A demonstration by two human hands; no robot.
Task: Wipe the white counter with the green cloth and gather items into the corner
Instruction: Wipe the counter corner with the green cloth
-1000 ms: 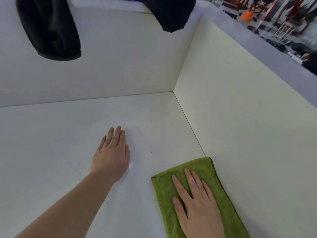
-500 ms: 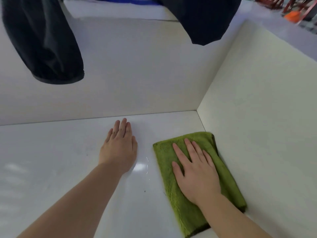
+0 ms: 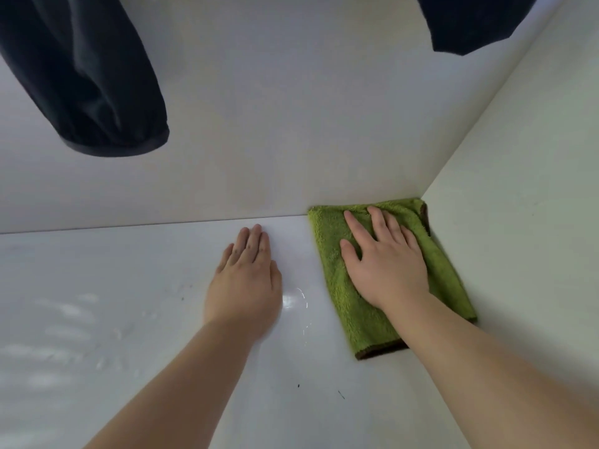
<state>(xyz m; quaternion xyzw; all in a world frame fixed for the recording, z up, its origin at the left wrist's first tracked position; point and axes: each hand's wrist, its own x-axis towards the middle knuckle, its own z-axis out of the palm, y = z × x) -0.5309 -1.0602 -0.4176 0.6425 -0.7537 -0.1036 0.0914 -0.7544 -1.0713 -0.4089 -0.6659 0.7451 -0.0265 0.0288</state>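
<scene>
The folded green cloth (image 3: pixel 334 286) lies flat on the white counter (image 3: pixel 113 319), its far edge pushed into the corner where the back wall meets the right wall. My right hand (image 3: pixel 385 260) presses on it with straight, spread fingers. Flat on the bare counter just left of the cloth rests my left hand (image 3: pixel 246 280), fingers together and pointing at the back wall. A few tiny dark specks (image 3: pixel 298 385) dot the counter in front of the cloth.
A white back wall (image 3: pixel 259 140) and a white right wall (image 3: pixel 518 222) close in the corner. Dark fabric (image 3: pixel 84 76) hangs down at upper left, and another dark piece (image 3: pixel 470 21) hangs at upper right. The glossy counter stretches away to the left.
My right hand has slid the green cloth forward along the right wall into the corner. The left hand has stayed flat on the counter, and the view has tilted toward the corner.
</scene>
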